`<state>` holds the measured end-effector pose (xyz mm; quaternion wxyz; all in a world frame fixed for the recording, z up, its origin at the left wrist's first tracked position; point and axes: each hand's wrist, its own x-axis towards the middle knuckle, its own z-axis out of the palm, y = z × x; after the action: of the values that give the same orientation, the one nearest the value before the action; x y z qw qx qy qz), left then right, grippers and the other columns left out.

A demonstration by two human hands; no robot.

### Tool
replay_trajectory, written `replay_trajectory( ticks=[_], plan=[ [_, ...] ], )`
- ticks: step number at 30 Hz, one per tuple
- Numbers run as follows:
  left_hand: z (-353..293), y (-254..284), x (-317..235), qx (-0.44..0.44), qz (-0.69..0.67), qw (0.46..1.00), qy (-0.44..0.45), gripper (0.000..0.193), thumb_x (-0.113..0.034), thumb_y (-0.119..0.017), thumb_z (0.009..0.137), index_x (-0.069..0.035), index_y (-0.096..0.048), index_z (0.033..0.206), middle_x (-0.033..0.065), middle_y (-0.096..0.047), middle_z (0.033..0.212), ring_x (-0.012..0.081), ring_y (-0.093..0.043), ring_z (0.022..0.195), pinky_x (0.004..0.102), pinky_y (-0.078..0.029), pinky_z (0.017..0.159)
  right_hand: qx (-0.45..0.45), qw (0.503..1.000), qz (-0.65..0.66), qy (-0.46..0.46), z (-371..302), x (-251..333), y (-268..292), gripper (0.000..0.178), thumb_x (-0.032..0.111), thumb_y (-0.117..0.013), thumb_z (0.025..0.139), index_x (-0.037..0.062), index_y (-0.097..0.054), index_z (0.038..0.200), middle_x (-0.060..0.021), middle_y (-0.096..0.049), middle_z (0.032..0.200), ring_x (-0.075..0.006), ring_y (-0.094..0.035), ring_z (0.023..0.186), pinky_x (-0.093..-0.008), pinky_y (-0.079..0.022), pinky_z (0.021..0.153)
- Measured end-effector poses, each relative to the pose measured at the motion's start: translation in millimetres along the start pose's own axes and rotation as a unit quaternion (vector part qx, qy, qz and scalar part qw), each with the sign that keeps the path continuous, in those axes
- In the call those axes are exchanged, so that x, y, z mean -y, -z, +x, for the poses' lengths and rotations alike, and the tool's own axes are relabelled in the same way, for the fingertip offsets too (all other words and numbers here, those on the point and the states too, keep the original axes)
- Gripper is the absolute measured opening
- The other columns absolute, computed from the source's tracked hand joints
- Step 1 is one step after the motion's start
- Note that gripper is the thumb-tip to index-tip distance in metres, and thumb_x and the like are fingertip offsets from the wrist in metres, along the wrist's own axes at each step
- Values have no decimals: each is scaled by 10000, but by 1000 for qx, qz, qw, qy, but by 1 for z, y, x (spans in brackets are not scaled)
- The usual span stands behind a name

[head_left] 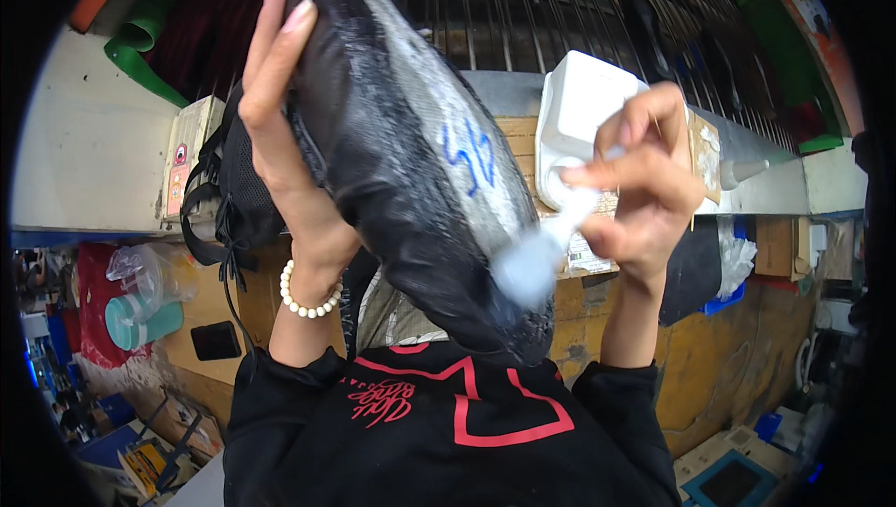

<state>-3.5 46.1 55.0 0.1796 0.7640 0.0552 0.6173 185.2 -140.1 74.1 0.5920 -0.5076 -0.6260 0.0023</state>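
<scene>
A black leather shoe upper (373, 143), with a pale grey underside bearing blue handwritten marks, slants across the middle in front of my chest. My left hand (280, 124) holds it from the left side, two fingers stretched along the leather; the thumb is hidden. My right hand (644, 180) pinches the handle of a small brush (527, 269). The brush's whitish, motion-blurred head lies over the lower end of the grey underside, touching or just above it; I cannot tell which. Behind my right hand stands a white plastic container (588, 101).
Metal bars (504, 3) run along the far side. A black bag (238, 171) and a printed carton (191, 147) sit left. Farther down are a teal tub (140, 320) and a dark phone (216, 341). A white nozzle (744, 171) lies at right.
</scene>
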Motion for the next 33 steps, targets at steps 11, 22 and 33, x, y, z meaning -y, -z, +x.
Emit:
replay_trajectory(
  ticks=[11,22,33],
  plan=[
    [0,-2,-11,28,0,997,73,858,-176,-841,722,-15,-424,1454,245,-419,1530,370,-438,1410,436,-343,1170,-4,999,-2,34,9,-1,3,428,252,-937,477,104,-826,864,-29,-423,927,-162,-454,824,-270,-367,660],
    [-9,-4,-26,43,-133,964,227,968,-125,-836,668,13,-348,1492,179,-442,1479,276,-467,1363,390,-370,1154,2,998,37,46,13,2,-6,449,213,-933,444,100,-825,865,-25,-407,920,-158,-442,796,-264,-356,644],
    [-49,-1,-30,187,-331,843,380,864,-106,-835,784,-18,-334,1482,112,-539,1327,179,-566,1184,343,-483,1021,23,993,88,71,39,-7,-33,469,221,-935,422,103,-831,864,-27,-430,918,-145,-458,783,-250,-378,629]
  ],
)
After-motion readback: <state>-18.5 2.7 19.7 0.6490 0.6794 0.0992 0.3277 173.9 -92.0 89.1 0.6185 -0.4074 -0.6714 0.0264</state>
